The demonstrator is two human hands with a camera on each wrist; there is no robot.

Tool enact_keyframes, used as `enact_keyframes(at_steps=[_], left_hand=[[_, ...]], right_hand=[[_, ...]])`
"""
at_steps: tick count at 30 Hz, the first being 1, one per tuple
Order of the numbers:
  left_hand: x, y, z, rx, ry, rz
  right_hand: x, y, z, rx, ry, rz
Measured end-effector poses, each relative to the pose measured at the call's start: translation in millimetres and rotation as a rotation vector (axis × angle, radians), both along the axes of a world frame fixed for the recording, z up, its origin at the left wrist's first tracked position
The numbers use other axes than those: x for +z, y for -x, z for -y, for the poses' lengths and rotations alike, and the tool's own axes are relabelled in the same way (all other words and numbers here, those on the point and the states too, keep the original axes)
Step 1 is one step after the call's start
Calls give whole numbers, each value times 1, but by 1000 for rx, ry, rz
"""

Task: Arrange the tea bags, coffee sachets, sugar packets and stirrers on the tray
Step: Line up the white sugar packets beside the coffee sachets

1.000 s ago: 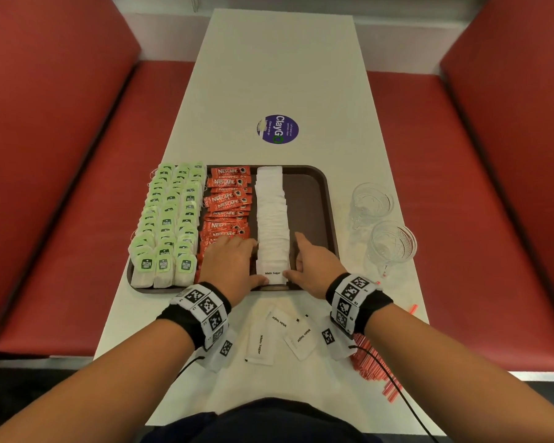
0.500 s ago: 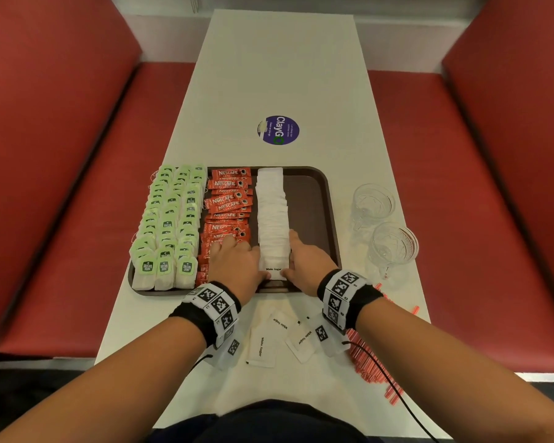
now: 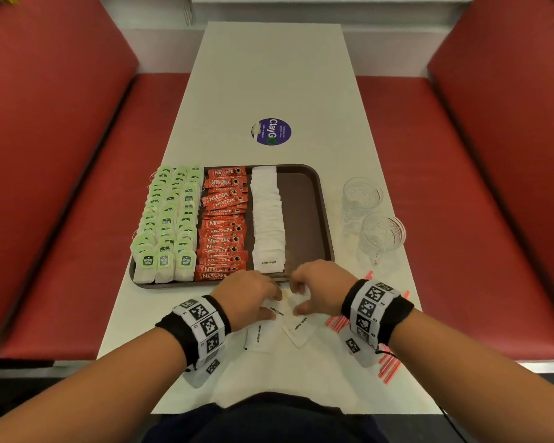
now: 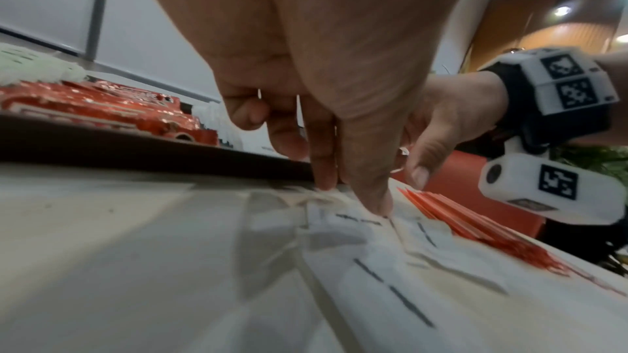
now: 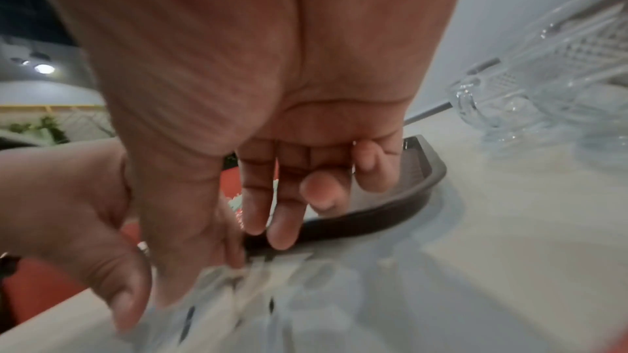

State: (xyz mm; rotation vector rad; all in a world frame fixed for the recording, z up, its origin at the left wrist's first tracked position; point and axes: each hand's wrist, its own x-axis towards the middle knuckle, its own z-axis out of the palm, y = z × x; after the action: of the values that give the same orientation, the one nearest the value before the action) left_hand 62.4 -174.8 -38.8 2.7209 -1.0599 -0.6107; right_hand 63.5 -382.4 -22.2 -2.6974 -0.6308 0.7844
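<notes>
The brown tray (image 3: pixel 303 199) holds rows of green tea bags (image 3: pixel 170 219), orange coffee sachets (image 3: pixel 224 225) and white sugar packets (image 3: pixel 267 219); its right strip is bare. Loose sugar packets (image 3: pixel 259 337) lie on the table in front of the tray. My left hand (image 3: pixel 271 306) is over them, thumb and forefinger pinching a packet (image 4: pixel 343 214) against the table. Close beside it, my right hand (image 3: pixel 298 298) has thumb and fingers curled round another packet (image 3: pixel 296 294), blurred in the right wrist view. Red stirrers (image 3: pixel 387 366) lie partly hidden under my right wrist.
Two clear glasses (image 3: pixel 362 195) (image 3: pixel 383 235) stand right of the tray near the table's right edge. A round purple sticker (image 3: pixel 271 132) is on the table beyond the tray. Red bench seats (image 3: pixel 77 219) run along both sides.
Both hands have drawn back toward me, from the near end of the sugar row on the tray to the loose packets on the table, and closed their fingertips there.
</notes>
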Motion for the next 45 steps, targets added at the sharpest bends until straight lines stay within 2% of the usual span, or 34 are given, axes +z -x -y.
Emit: enact_keyframes(at_steps=[3,5,12,15,18,21,24,27,34,41,45], left_hand=[[-6,6,8,-54,-47,21],[-8,9,13,-52,-80,44],[-8,11,24,-44,-160,48],[-5,8,26,-88,-185,60],[0,6,26,-119,-199,104],[8,2,21,-3,-102,119],[20,-2,10,216,39,83],[29,-8,-4,380,228,5],[33,-15,-13,498,533,-98],[27,-17,-19,582,461,5],[14,-26,-20,656,348,7]], right_hand=[[-6,17,-4,30,156,59],[-13,26,-6,39,191,108],[-16,34,-8,-39,159,14],[-15,33,-5,-30,194,-34],[-8,32,0,-63,150,-57],[-1,31,5,-163,27,-81],[-2,28,7,-331,-168,-130],[-4,21,5,-416,-291,-64],[3,3,-15,-421,-506,74],[7,-6,-20,-408,-490,86],[5,-10,-18,-537,-504,15]])
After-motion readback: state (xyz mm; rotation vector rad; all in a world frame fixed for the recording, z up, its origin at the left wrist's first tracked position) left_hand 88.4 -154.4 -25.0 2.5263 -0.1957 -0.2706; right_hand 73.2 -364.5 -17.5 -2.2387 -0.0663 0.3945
